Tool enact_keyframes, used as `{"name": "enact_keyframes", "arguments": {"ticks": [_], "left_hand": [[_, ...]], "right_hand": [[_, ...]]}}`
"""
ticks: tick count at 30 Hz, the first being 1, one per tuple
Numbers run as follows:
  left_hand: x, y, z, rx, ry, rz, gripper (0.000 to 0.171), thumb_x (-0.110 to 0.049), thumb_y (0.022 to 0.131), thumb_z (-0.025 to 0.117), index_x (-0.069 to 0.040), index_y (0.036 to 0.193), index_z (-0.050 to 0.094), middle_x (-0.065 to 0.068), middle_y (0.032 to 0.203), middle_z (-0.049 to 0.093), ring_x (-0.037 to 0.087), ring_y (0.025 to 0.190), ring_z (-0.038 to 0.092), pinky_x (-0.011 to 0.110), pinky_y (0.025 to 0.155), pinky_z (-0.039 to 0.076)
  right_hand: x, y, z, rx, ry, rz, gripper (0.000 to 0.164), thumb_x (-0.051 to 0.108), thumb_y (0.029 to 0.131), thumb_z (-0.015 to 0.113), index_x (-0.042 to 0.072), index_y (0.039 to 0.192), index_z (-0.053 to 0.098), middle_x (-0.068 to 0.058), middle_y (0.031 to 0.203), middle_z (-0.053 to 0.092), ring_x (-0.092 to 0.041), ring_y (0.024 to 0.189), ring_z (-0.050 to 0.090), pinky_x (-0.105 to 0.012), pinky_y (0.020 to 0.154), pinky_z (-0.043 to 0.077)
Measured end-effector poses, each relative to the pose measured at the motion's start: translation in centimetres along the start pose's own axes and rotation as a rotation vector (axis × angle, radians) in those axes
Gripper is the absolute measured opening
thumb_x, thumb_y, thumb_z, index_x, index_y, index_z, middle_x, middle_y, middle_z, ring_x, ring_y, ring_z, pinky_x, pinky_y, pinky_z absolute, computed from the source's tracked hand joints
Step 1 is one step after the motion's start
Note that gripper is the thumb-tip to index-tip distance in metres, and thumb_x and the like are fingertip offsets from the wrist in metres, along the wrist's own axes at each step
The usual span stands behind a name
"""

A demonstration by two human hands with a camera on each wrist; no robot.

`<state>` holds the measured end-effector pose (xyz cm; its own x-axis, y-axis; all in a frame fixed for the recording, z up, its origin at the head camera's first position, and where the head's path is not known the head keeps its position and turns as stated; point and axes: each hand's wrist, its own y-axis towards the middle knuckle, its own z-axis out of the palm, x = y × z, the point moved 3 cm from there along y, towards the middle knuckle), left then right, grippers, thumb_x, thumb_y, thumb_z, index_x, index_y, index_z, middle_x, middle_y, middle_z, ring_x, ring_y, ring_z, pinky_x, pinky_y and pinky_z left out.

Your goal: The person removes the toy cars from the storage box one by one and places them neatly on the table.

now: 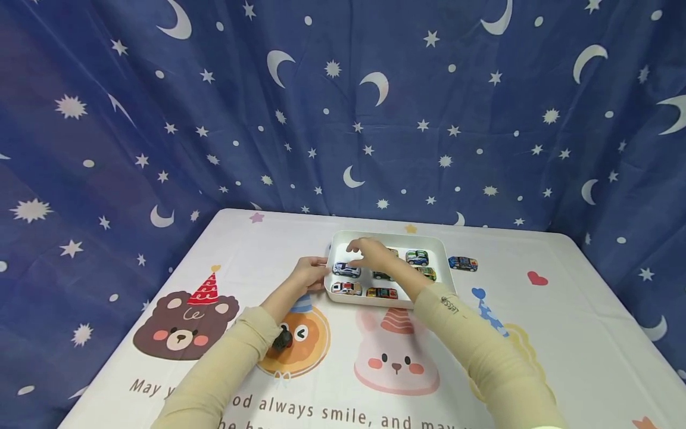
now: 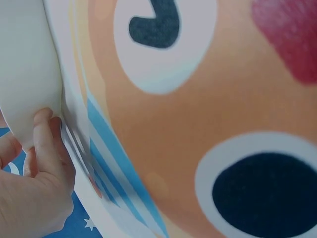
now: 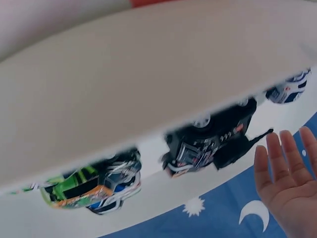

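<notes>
A white tray [image 1: 370, 301] holding several small toy cars stands near the back of the table. At its left side my left hand [image 1: 309, 274] grips the wall, fingers curled around the edge of the tray [image 2: 29, 64] in the left wrist view. My right hand [image 1: 375, 255] hovers over the tray's inside, beside a white-and-blue toy car [image 1: 346, 270]. In the right wrist view the fingers [image 3: 280, 158] are extended and hold nothing. That hand and forearm partly hide the cars in the middle, including a black toy car [image 3: 213, 134].
A blue toy car [image 1: 463, 263] lies on the table just right of the tray. White cloth with printed animal faces covers the table [image 1: 579, 333]. Behind it hangs a dark blue curtain [image 1: 407, 155] with moons and stars. A small black object [image 1: 282, 338] shows by the left sleeve.
</notes>
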<state>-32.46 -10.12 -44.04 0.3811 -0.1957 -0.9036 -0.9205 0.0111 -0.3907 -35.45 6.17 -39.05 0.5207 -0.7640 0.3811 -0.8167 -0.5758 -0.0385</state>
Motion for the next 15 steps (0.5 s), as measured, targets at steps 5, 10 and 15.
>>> {"name": "enact_keyframes", "arguments": {"ticks": [5, 10, 15], "left_hand": [[-0.2, 0.0, 0.0, 0.004, 0.004, 0.0, 0.041, -0.004, 0.09, 0.058, -0.003, 0.131, 0.053, 0.021, 0.119, 0.062, 0.008, 0.065, 0.061, 0.02, 0.058, 0.058], [-0.2, 0.0, 0.0, 0.0, 0.023, -0.001, 0.041, -0.006, 0.091, 0.058, -0.004, 0.131, 0.053, 0.019, 0.117, 0.063, 0.006, 0.063, 0.06, 0.016, 0.053, 0.055], [-0.1, -0.2, 0.0, -0.008, 0.037, -0.006, 0.041, -0.008, 0.091, 0.059, -0.006, 0.131, 0.053, 0.016, 0.116, 0.063, 0.006, 0.063, 0.06, 0.016, 0.053, 0.054]], "right_hand": [[0.4, 0.3, 0.8, 0.009, 0.01, 0.047, 0.035, 0.016, 0.086, 0.069, -0.001, 0.115, 0.062, -0.018, 0.114, 0.064, -0.031, 0.108, 0.059, -0.042, 0.094, 0.05], [0.6, 0.7, 1.5, 0.04, -0.009, 0.089, 0.033, 0.018, 0.085, 0.07, 0.001, 0.113, 0.062, -0.015, 0.116, 0.064, -0.028, 0.108, 0.059, -0.04, 0.095, 0.05], [0.4, 0.8, 2.2, 0.067, -0.049, 0.11, 0.032, 0.02, 0.084, 0.071, 0.002, 0.11, 0.063, -0.013, 0.113, 0.065, -0.026, 0.106, 0.059, -0.038, 0.094, 0.05]]}}
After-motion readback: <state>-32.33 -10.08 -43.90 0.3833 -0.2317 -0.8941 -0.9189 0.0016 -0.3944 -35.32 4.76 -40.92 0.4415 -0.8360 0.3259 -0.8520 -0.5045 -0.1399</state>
